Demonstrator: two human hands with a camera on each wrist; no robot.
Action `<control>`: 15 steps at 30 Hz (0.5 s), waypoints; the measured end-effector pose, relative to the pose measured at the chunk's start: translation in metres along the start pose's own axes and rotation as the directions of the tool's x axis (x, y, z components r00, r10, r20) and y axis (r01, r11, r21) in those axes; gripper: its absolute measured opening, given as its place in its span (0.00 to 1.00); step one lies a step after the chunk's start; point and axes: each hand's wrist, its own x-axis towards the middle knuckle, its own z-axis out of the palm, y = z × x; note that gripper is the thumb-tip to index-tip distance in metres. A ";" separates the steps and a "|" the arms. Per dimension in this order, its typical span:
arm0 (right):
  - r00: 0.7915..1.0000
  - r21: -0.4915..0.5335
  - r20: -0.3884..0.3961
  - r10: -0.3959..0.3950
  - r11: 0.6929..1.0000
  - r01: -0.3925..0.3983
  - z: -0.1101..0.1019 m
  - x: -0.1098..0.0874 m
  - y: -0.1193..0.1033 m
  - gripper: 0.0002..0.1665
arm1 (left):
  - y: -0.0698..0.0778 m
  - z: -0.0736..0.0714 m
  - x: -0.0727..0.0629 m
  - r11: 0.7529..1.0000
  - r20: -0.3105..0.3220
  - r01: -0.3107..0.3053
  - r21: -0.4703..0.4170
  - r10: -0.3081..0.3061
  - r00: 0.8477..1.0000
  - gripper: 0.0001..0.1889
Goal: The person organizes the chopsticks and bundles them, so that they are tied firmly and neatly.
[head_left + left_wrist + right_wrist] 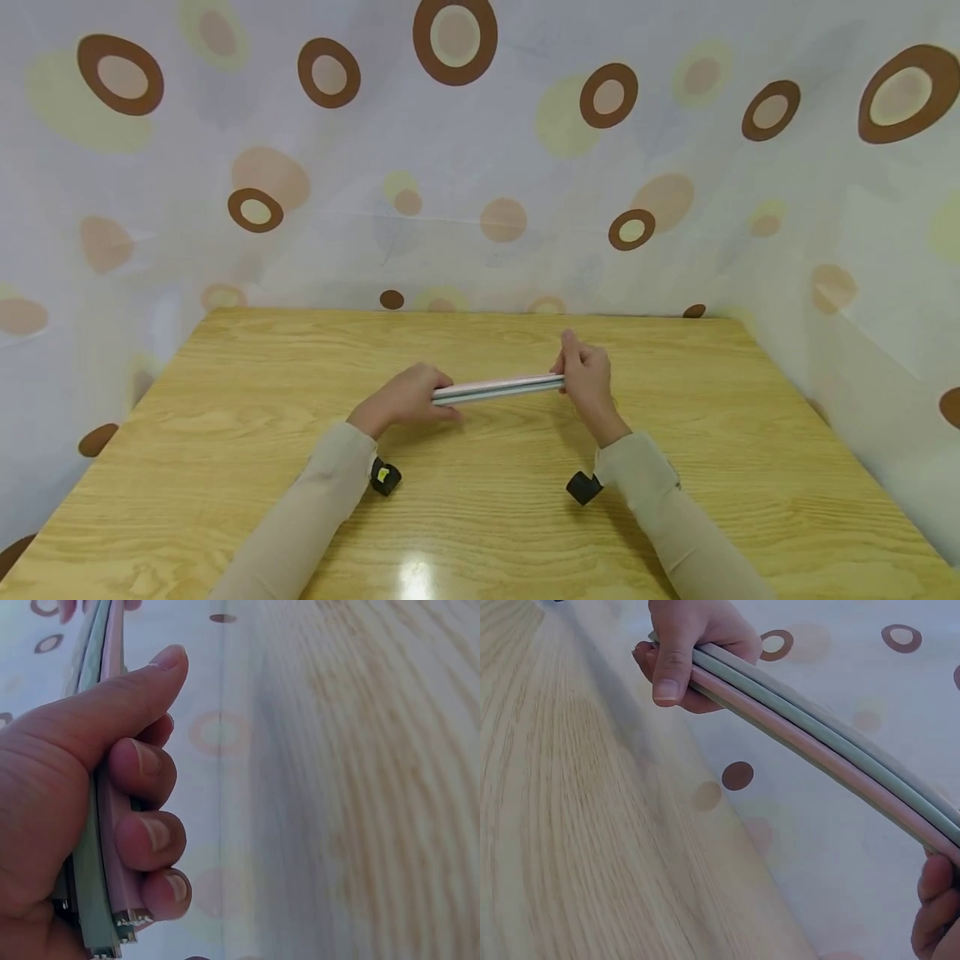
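Note:
Between the hands, a bundle of several long, thin pastel strips [498, 388] is held up over the table, sloping slightly up to the right in the head view. My left hand [408, 394] grips its left end, thumb along one side and fingers curled round the other. Pink, green and whitish layers lie side by side along the bundle [817, 732], which bows in the right wrist view. Small shiny bits show at the ends of the strips [91, 900] below the left palm. At the other end, my right hand [588, 379] holds it with curled fingers.
A wood-grain table [480, 500] spreads beneath both hands. Behind it and at both sides hangs a pale sheet [465, 150] with brown, peach and yellow round shapes. Black wrist cameras [386, 477] stick out from both light sleeves [307, 500].

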 end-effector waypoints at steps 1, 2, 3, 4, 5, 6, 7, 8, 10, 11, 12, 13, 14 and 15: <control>0.999 0.001 0.035 -0.005 1.000 0.005 0.000 0.000 0.001 0.34 | 0.000 0.000 -0.001 1.000 0.003 0.005 -0.001 -0.005 1.000 0.12; 0.997 -0.003 0.081 -0.009 1.000 0.009 -0.001 0.000 0.002 0.33 | 0.000 0.001 -0.001 1.000 0.007 0.012 0.000 -0.012 1.000 0.12; 0.991 -0.004 0.137 -0.012 1.000 0.012 -0.002 0.000 0.003 0.32 | -0.001 0.001 -0.002 1.000 0.011 0.018 0.003 -0.018 1.000 0.12; 0.981 -0.007 0.195 -0.014 1.000 0.015 -0.003 0.001 0.004 0.31 | -0.001 0.001 -0.002 1.000 0.015 0.025 0.008 -0.025 1.000 0.12; 0.967 -0.006 0.255 -0.020 1.000 0.022 -0.005 0.002 0.005 0.31 | -0.001 0.001 -0.003 1.000 0.018 0.029 0.010 -0.030 0.999 0.12; 0.948 -0.002 0.317 -0.022 1.000 0.024 -0.006 0.002 0.006 0.32 | 0.000 0.002 -0.003 0.999 0.020 0.035 0.017 -0.035 0.999 0.12; 0.927 0.008 0.375 -0.023 1.000 0.021 -0.008 0.003 0.007 0.32 | 0.000 0.001 -0.003 0.999 0.022 0.040 0.024 -0.041 0.999 0.13; 0.902 0.017 0.430 -0.027 1.000 0.021 -0.009 0.004 0.008 0.33 | 0.000 0.001 -0.003 0.999 0.024 0.045 0.030 -0.046 0.999 0.13; 0.863 0.041 0.505 -0.023 0.999 0.003 -0.011 0.006 0.009 0.35 | 0.001 0.001 -0.003 0.998 0.022 0.051 0.038 -0.051 0.998 0.13; 0.850 0.047 0.527 -0.018 0.999 -0.008 -0.012 0.007 0.010 0.35 | 0.001 0.000 -0.003 0.998 0.019 0.052 0.041 -0.052 0.998 0.14; 0.844 0.051 0.536 -0.011 0.999 -0.019 -0.012 0.007 0.010 0.35 | 0.001 0.000 -0.003 0.998 0.015 0.053 0.043 -0.054 0.998 0.14; 0.847 0.051 0.531 -0.009 0.998 -0.022 -0.012 0.007 0.009 0.35 | 0.001 0.000 -0.003 0.998 0.010 0.050 0.043 -0.051 0.999 0.14; 0.853 0.050 0.521 -0.007 0.999 -0.022 -0.012 0.008 0.009 0.34 | 0.002 0.000 -0.003 0.998 0.005 0.049 0.039 -0.050 0.999 0.14; 0.865 0.046 0.502 -0.003 0.999 -0.024 -0.012 0.008 0.008 0.33 | 0.002 0.000 -0.002 0.998 -0.001 0.047 0.034 -0.047 0.999 0.14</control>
